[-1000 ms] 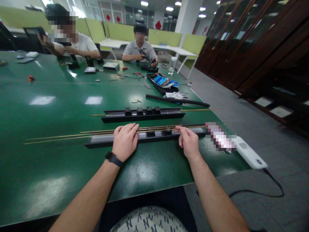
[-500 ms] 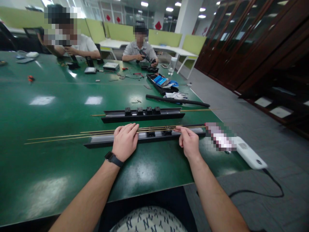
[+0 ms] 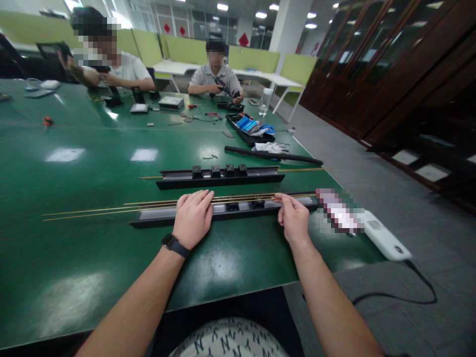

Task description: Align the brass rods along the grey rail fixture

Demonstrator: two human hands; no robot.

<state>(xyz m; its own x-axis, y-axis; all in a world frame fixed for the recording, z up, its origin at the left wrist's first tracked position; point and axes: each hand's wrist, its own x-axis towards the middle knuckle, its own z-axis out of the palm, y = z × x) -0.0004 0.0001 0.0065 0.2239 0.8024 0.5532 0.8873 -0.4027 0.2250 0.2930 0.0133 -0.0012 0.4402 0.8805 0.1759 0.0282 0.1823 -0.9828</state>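
Near the front edge of the green desk [image 3: 92,258] lies a long black rail [image 3: 241,211] — the left hand [image 3: 192,218] rests flat and open on it, the right hand [image 3: 294,220] pinches thin brass rods [image 3: 92,212] along its top.

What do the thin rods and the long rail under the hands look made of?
The rods look like brass or copper: golden-yellow metallic shine. The rail is black with a pale grey satin face, straight-edged; probably painted aluminium, though plastic cannot be ruled out.

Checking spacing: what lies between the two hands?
Head view: the near black rail, brass rods along it, and two small black blocks.
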